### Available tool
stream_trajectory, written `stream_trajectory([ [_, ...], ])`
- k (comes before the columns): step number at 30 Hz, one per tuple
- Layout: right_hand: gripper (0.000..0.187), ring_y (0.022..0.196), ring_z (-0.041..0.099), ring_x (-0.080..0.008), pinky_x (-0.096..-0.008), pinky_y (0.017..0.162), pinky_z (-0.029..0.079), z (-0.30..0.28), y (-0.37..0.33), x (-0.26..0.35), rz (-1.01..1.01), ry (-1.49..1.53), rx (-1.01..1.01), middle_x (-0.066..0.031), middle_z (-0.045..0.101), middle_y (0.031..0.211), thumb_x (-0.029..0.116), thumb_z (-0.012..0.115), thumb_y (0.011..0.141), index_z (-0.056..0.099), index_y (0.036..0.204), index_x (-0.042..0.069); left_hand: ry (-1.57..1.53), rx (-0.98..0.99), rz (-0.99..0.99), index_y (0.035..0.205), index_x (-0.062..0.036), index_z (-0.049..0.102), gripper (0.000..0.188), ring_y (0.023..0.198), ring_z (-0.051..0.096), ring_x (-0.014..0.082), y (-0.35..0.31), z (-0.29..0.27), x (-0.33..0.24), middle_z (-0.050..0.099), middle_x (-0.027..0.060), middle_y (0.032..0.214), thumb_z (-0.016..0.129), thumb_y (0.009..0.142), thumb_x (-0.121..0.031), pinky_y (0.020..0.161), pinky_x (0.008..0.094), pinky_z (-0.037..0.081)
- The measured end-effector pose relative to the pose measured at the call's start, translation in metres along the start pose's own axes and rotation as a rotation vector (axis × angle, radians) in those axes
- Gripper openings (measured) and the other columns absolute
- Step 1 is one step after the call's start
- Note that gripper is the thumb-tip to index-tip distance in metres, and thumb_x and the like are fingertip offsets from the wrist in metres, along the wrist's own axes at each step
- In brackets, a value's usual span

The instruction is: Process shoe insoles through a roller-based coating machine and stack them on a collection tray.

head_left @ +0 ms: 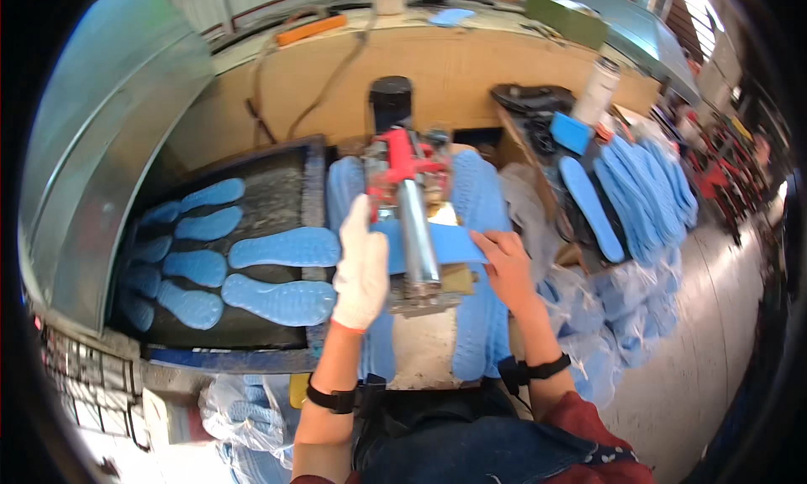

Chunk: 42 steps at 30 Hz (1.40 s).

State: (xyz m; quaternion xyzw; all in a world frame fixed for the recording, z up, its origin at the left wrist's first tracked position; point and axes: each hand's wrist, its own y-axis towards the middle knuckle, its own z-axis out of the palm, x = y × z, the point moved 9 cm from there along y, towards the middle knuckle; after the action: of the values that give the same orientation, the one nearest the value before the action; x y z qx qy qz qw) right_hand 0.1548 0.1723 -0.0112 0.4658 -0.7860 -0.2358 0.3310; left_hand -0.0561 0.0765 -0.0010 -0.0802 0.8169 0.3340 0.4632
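A blue insole [456,244] lies crosswise under the metal roller [418,236] of a small red-and-silver machine [402,160] in front of me. My bare right hand [508,265] pinches its right end between thumb and fingers. On the other side of the roller is my left hand [361,270], in a white glove. Its fingers stretch forward, close together, beside the insole's left end; whether they touch it I cannot tell. Stacks of blue insoles [481,190] flank the machine on both sides.
At left, several blue insoles [284,247] lie on a dark conveyor belt [261,337] running into a metal housing [126,123]. On the right, a side table holds more insoles [635,194], a white bottle [595,91] and a blue block [571,134]. Bagged insoles [618,316] sit below it.
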Motion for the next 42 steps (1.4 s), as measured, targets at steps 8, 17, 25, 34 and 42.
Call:
stream_trajectory([
  [8,0.046,0.101,0.057,-0.0248,-0.0356,0.086,0.046,0.01,-0.045,-0.043,0.181,0.105,0.002,-0.0125,0.06,0.113,-0.004,0.054,0.08,0.056,0.125,0.004,-0.136,-0.071,0.071,0.136,0.0001,0.037,0.042,0.139,0.025,0.0375,-0.039,0.044,0.094,0.028,0.0234,0.147,0.043,0.097,-0.014,0.114,0.0415,0.023],
  [17,0.032,0.09,0.065,-0.0318,-0.0354,0.081,0.05,0.084,-0.12,-0.077,0.09,-0.043,0.214,-0.0195,0.067,0.104,0.014,0.056,0.088,0.064,0.117,0.005,-0.559,0.315,-0.314,0.15,-0.006,0.017,0.066,0.144,0.016,0.0199,-0.092,0.013,0.057,0.02,0.0111,0.155,0.025,0.101,-0.05,0.116,0.0305,0.012],
  [25,0.048,0.099,0.059,-0.02,-0.0311,0.083,0.047,0.222,-0.157,-0.009,0.97,1.125,0.573,-0.0099,0.06,0.113,0.005,0.061,0.084,0.049,0.131,0.003,-0.657,0.331,-0.389,0.15,-0.0044,0.01,0.062,0.134,0.036,0.0299,-0.151,0.006,0.073,0.03,0.019,0.15,0.04,0.096,-0.011,0.11,0.0333,0.029],
  [34,0.057,0.1,0.056,-0.0199,-0.0319,0.085,0.045,0.214,-0.132,0.054,0.96,1.193,0.394,-0.0103,0.058,0.114,0.003,0.064,0.08,0.047,0.133,0.004,-0.212,-0.216,-0.289,0.139,-0.0023,0.041,0.059,0.123,0.048,0.0191,-0.137,-0.105,0.008,0.048,0.0097,0.136,0.046,0.097,-0.043,0.104,0.0295,0.037],
  [42,0.048,0.1,0.058,-0.0177,-0.0312,0.089,0.045,0.187,-0.147,-0.026,0.905,0.833,0.216,-0.0057,0.061,0.112,0.005,0.069,0.078,0.053,0.123,0.001,-1.532,-0.447,-0.573,0.117,-0.0053,0.051,0.045,0.108,0.057,0.0282,-0.037,-0.12,0.065,0.058,0.0106,0.117,0.042,0.098,-0.045,0.095,0.0447,0.046],
])
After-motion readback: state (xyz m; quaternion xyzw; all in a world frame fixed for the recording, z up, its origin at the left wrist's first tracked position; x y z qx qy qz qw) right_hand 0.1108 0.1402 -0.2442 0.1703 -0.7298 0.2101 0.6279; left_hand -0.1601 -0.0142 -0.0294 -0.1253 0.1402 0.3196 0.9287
